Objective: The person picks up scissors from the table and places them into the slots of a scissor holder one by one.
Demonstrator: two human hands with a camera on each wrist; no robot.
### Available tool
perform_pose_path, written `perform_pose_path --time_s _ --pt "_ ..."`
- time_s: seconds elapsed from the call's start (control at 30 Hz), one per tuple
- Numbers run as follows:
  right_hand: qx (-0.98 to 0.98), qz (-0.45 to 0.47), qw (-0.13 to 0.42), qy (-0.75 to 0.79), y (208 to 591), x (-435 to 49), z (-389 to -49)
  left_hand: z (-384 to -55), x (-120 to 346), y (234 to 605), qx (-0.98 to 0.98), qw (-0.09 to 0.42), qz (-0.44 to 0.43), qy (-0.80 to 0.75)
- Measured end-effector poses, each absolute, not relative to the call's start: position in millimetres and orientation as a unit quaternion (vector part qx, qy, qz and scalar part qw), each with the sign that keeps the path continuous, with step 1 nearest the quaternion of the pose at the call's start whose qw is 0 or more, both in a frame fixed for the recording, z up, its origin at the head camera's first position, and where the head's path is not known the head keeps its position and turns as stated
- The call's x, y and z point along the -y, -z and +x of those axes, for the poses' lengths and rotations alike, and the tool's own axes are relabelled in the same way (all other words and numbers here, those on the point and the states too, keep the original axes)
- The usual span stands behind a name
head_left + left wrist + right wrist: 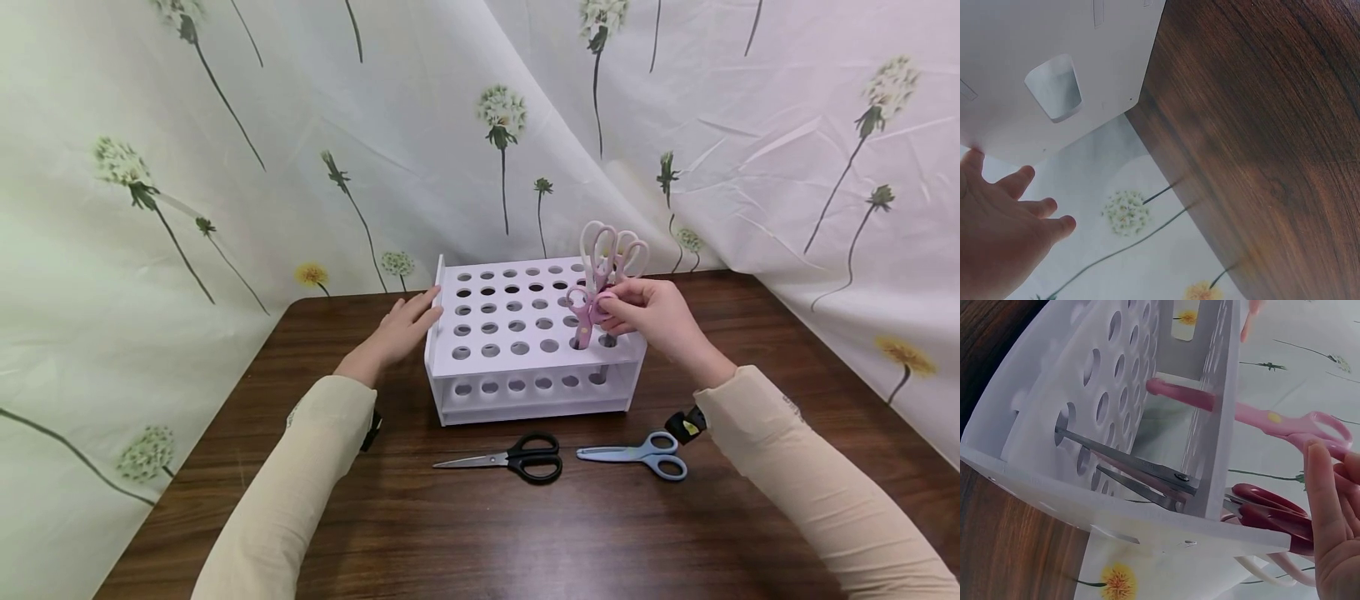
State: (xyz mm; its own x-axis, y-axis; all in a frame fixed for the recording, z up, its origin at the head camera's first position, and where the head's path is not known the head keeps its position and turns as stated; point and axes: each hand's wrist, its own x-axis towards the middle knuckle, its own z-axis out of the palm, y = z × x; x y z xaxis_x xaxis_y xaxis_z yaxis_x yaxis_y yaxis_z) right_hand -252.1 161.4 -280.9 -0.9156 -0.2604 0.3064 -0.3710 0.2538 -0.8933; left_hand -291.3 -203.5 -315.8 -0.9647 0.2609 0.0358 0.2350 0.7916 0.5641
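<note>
My right hand pinches a handle loop of the pink scissors, which point down through a front-row hole near the right end of the white rack. Seen from the right wrist, their pink tip hangs between the rack's upper and lower boards. Dark red-handled scissors stand in the rack beside them, steel blades down, mostly hidden by my hand in the head view. My left hand has its fingers extended, fingertips at the rack's left side panel.
Several white and pale pink scissor handles rise from the rack's back right. In front of it, black-handled scissors and light blue scissors lie on the brown wooden table. A flower-printed curtain hangs behind.
</note>
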Motion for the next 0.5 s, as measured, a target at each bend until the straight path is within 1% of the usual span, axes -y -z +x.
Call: perform_pose_path --time_s 0.3,0.5 --pt "0.843 0.170 0.055 -0.508 284.8 -160.9 -252.5 -291.5 203.6 315.6 -0.945 0.022 0.130 -0.299" --pt "0.866 0.166 0.037 -0.470 287.0 -160.6 -252.0 -291.6 203.9 316.7 -0.946 0.020 0.131 -0.297"
